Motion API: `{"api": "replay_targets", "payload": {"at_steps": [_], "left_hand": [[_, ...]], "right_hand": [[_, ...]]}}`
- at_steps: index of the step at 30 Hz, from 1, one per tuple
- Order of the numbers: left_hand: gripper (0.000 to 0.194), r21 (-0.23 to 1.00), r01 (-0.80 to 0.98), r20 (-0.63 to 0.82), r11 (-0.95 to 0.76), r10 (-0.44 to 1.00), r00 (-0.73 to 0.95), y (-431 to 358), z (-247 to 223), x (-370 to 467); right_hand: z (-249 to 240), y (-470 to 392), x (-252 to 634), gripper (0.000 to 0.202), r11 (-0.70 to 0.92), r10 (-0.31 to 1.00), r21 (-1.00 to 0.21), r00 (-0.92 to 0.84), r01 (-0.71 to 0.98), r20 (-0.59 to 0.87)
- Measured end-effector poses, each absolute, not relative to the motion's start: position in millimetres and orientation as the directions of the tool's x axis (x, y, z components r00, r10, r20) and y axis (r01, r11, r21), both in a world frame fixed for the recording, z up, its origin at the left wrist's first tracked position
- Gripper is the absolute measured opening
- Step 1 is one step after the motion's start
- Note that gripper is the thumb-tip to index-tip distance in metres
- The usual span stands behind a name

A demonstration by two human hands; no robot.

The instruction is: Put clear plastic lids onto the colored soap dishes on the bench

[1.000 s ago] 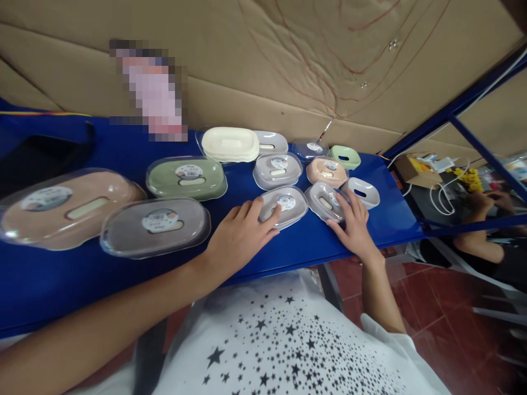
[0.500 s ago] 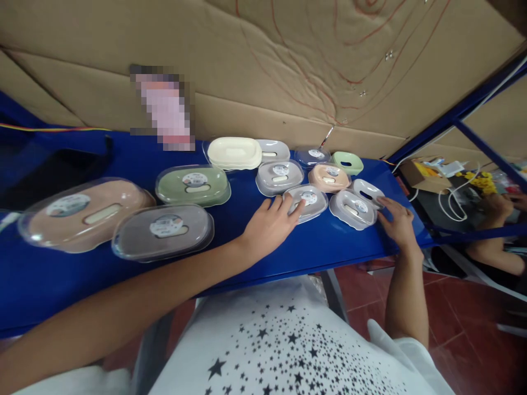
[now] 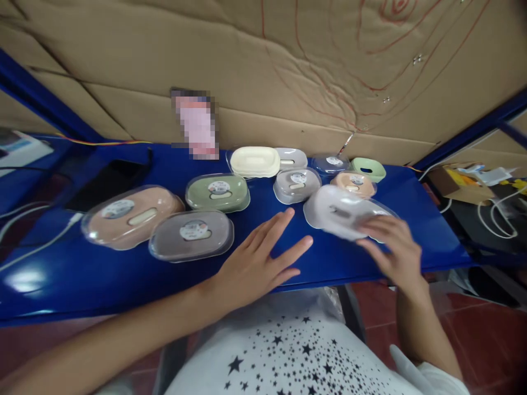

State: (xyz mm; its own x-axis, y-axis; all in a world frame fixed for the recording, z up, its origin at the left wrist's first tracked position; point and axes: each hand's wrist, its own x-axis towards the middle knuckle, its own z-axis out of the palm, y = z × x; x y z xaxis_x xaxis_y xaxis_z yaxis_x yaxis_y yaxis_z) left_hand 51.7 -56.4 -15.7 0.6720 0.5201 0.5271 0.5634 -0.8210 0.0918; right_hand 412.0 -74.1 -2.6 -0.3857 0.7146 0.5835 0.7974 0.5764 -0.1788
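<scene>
Right hand (image 3: 395,249) grips blurred white soap box (image 3: 335,211), lifted off worktop (image 3: 123,274); left hand (image 3: 257,263) spread flat, empty; steady hold advisable, clearing peach box (image 3: 352,184).

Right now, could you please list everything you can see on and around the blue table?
Large soap cases: three; peach at left, grey in front, green behind.
Cream dish: one, at the back by the cardboard.
Small cases: grey mid-table, peach to its right, white, clear-lidded and green in the back row.
Blurred whitish case: one, lifted in the right hand.
Table: one, blue.
Cardboard: brown, behind the table.
Black object: one, back left.
Left hand: open, flat over the table.
Right hand: gripping the blurred case.
</scene>
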Motion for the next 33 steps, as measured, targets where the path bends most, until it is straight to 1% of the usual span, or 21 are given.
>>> {"api": "replay_targets", "payload": {"at_steps": [1, 3, 7, 9, 11, 13, 15, 16, 18, 20, 23, 25, 27, 28, 30, 33], "left_hand": [[0.068, 0.098, 0.570, 0.520, -0.816, 0.530, 0.670, -61.9, -17.6, 44.3], [0.061, 0.102, 0.595, 0.482, -0.797, 0.563, 0.671, -71.6, -25.1, 33.3], [0.033, 0.114, 0.644, 0.455, -0.757, 0.616, 0.643, -81.1, -46.3, 21.9], [0.029, 0.128, 0.643, 0.457, -0.755, 0.620, 0.638, -81.1, -54.0, 19.9], [0.029, 0.140, 0.638, 0.458, -0.757, 0.621, 0.637, -79.4, -57.9, 19.7], [0.027, 0.146, 0.634, 0.465, -0.759, 0.618, 0.634, -77.3, -59.1, 20.8], [0.025, 0.154, 0.635, 0.481, -0.757, 0.619, 0.621, -76.0, -58.8, 22.6], [0.025, 0.164, 0.635, 0.489, -0.755, 0.622, 0.612, -76.0, -58.2, 23.5], [0.024, 0.199, 0.635, 0.511, -0.746, 0.632, 0.582, -77.2, -56.5, 24.5], [0.024, 0.245, 0.624, 0.539, -0.742, 0.639, 0.548, -79.9, -53.6, 24.2], [0.025, 0.319, 0.580, 0.591, -0.750, 0.636, 0.496, -85.9, -47.7, 20.3], [0.028, 0.363, 0.536, 0.640, -0.762, 0.622, 0.450, -90.6, -43.2, 15.7], [0.030, 0.386, 0.497, 0.696, -0.777, 0.599, 0.396, -95.1, -38.7, 10.9], [0.032, 0.388, 0.485, 0.721, -0.784, 0.586, 0.371, -96.8, -36.6, 9.1], [0.036, 0.389, 0.480, 0.745, -0.786, 0.575, 0.337, -98.0, -33.4, 8.2], [0.041, 0.385, 0.536, 0.696, -0.752, 0.617, 0.366, -92.5, -33.4, 15.4]], "right_hand": [[-4.0, -75.2, 387.2, 0.052, 0.669, 0.684, -0.186, -0.498, 0.720, 0.533], [-9.3, -72.7, 346.2, 0.047, 0.790, 0.598, -0.200, -0.654, 0.580, 0.464], [-13.3, -41.8, 309.1, 0.027, 0.881, 0.472, -0.207, -0.794, 0.425, 0.382], [-7.2, -10.8, 304.1, 0.024, 0.896, 0.443, -0.210, -0.822, 0.391, 0.359], [1.5, 28.1, 296.6, 0.025, 0.882, 0.470, -0.175, -0.802, 0.437, 0.369], [8.2, 68.7, 281.7, 0.030, 0.823, 0.551, -0.094, -0.745, 0.561, 0.377], [11.2, 104.1, 261.3, 0.041, 0.776, 0.605, -0.021, -0.734, 0.631, 0.309], [11.7, 118.3, 251.3, 0.040, 0.756, 0.630, 0.005, -0.730, 0.654, 0.265], [13.1, 137.8, 236.4, 0.030, 0.725, 0.671, 0.022, -0.714, 0.688, 0.201], [17.7, 143.9, 233.6, 0.023, 0.695, 0.704, -0.009, -0.677, 0.719, 0.214], [32.6, 123.2, 255.1, 0.023, 0.681, 0.704, -0.092, -0.615, 0.727, 0.356], [42.7, 87.8, 280.7, 0.021, 0.697, 0.675, -0.127, -0.585, 0.706, 0.450], [45.5, 39.5, 306.5, 0.017, 0.718, 0.644, -0.137, -0.576, 0.682, 0.503], [42.8, 13.6, 317.2, 0.017, 0.719, 0.644, -0.139, -0.577, 0.681, 0.502], [29.2, -33.8, 330.6, 0.025, 0.741, 0.638, -0.164, -0.607, 0.651, 0.473], [-3.3, -77.8, 329.6, 0.031, 0.752, 0.645, -0.221, -0.627, 0.620, 0.436]]}}
